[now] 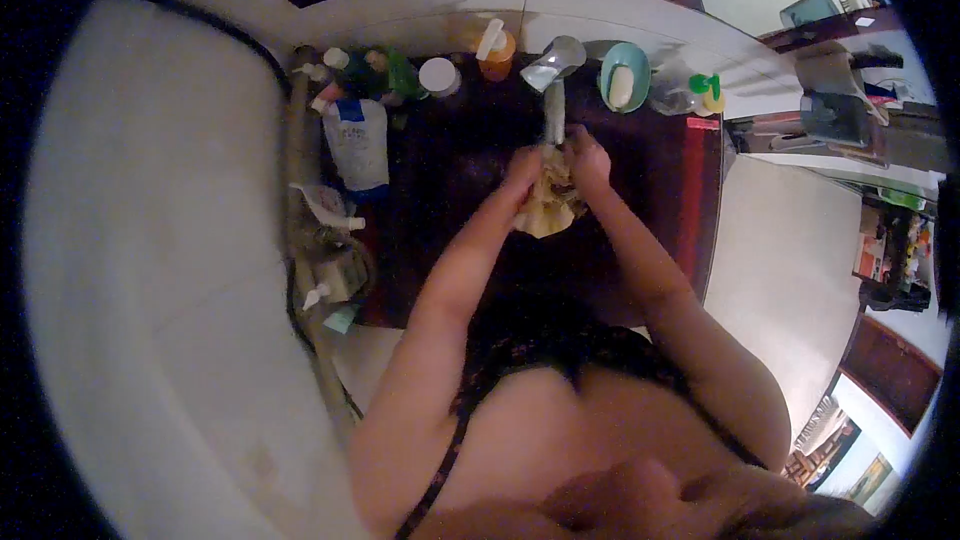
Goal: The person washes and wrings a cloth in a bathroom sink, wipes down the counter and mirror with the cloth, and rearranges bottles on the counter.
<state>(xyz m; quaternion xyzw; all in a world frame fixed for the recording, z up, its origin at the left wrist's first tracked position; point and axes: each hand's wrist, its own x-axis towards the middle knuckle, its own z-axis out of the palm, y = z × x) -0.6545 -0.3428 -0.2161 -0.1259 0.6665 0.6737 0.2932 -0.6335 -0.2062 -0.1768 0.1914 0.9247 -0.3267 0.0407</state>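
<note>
Head view, dim light. Both hands meet over the dark red bench [662, 175], in front of the metal tap [556, 62]. Left hand [521, 172]: curled, gripping the upper left side of a yellowish cloth [548, 212]. Right hand [588, 162]: curled, gripping the upper right side; individual fingers of both hands are hard to make out. The cloth is bunched between them, its lower part hanging loose below the hands. A pale stream of water [555, 118] falls from the tap between the hands, to the top of the cloth.

Along the rear edge, left of the tap: an orange bottle [496, 62] with a white pump, then a white round jar [439, 76]. Right of the tap: a teal dish [624, 52] holding a white soap bar [622, 87]. Far left: a white and blue pouch [358, 148], upright or lying, cannot tell.
</note>
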